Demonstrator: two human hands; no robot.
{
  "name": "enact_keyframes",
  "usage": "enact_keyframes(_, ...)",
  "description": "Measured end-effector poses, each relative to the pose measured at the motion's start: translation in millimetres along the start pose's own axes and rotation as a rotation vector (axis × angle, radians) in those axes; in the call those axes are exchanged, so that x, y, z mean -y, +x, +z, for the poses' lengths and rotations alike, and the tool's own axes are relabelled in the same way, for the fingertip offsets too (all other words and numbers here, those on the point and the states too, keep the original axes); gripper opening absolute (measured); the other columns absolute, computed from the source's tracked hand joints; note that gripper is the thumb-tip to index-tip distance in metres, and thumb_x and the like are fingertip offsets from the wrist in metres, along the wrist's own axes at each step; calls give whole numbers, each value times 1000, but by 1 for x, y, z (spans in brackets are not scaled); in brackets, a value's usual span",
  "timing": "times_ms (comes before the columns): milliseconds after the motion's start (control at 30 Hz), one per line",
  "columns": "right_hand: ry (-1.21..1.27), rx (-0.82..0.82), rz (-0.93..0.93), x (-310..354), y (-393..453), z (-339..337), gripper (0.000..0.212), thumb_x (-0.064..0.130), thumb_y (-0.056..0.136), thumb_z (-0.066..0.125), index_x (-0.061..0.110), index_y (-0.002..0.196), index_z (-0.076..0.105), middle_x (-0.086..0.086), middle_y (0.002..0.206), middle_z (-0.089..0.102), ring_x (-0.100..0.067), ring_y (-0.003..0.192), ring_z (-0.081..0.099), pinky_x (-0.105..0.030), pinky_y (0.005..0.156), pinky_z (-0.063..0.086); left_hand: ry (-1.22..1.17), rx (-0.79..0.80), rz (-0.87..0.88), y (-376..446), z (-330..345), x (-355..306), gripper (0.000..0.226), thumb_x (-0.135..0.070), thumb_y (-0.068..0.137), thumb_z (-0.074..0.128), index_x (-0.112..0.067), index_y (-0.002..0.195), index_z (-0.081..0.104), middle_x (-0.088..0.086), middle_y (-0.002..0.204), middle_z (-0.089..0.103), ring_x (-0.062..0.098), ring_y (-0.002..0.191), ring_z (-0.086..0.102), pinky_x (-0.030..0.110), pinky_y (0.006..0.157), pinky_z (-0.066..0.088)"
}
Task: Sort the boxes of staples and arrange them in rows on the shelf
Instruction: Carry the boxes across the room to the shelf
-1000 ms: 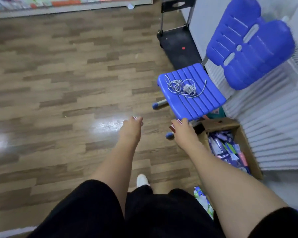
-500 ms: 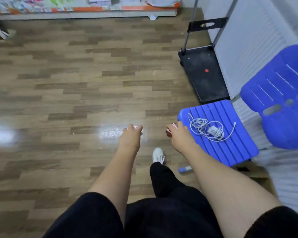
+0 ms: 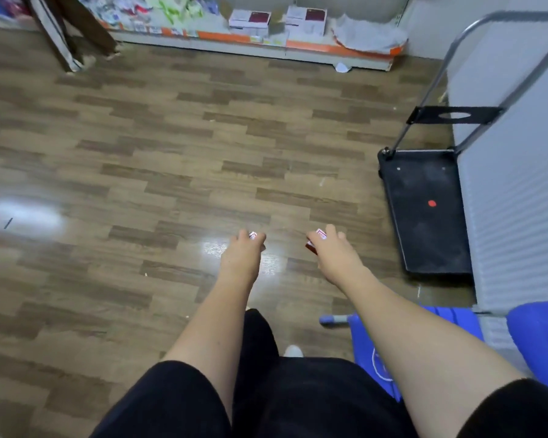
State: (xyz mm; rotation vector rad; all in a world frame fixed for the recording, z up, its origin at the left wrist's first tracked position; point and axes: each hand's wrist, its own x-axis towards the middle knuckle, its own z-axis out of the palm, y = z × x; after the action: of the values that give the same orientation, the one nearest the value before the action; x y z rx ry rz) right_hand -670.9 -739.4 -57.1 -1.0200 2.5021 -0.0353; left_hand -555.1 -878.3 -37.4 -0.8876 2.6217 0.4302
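Wood-pattern floor [image 3: 171, 159] is filling most of the frame, with a glare patch just below centre. Along the top edge a low shelf [image 3: 314, 47] with an orange strip is running from upper centre to upper right; two white-and-maroon cartons [image 3: 250, 19] are sitting on it side by side, and crumpled white paper [image 3: 369, 34] is lying at its right end. At right a black platform trolley [image 3: 427, 213] with a grey tube handle is standing beside a white ribbed panel [image 3: 516, 184]. A blue chair [image 3: 535, 339] is showing at lower right, partly hidden behind my right forearm.

I am holding both arms out forward and down, hands near centre frame, apart from each other.

Left hand [image 3: 241, 252]: fingers are curling round a small red-and-white staple box [image 3: 253, 235]; only a corner is peeking out above the knuckles.

Right hand [image 3: 332, 248]: fingers are curling round a second staple box [image 3: 316, 239], its red-and-white top and dark red side showing at the hand's left edge. Whether either hand is holding more than one box, I cannot tell.

Both boxes are hanging over the floor, well short of the shelf.

My black shorts [image 3: 298, 399] and one white shoe [image 3: 293, 350] are showing at bottom centre.
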Motion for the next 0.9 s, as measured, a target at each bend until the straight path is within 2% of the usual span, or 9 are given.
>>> enact_keyframes(233,32,37,48,-24,115,-47,45,-2,86,44,18,126,40,-12,122,32,-32,107,38,-37,78,40,37,81,7,122,-40,-2,42,4,90,40,-15,128,41,11,125,38,28,113,39,30,68,36)
enact_keyframes(433,93,-35,239,-54,224,-123,44,0,88,42,18,128,40,-14,123,33,-34,107,39,-41,85,41,97,30,207,278,-125,-39,43,5,88,43,-14,127,41,14,125,37,32,112,39,32,69,35)
enact_keyframes(567,126,-62,353,-74,277,-156,45,-1,87,44,19,127,41,-13,122,33,-33,105,40,-36,80,36,128,26,314,368,-165,-70,39,-1,90,49,-16,126,40,14,123,38,32,111,40,35,70,38)
enact_keyframes(767,183,0,451,-108,339,-175,46,-5,86,42,16,127,39,-13,123,31,-31,104,40,-32,74,30,191,185,409,442,-166,-103,38,1,91,44,-17,125,41,13,123,36,31,113,37,35,70,40)
enact_keyframes(900,169,47,448,-137,395,-192,45,-3,87,45,16,127,38,-13,124,31,-31,105,40,-33,78,33,215,240,388,497,-170,-119,38,2,91,44,-16,125,41,13,124,37,31,113,38,35,71,42)
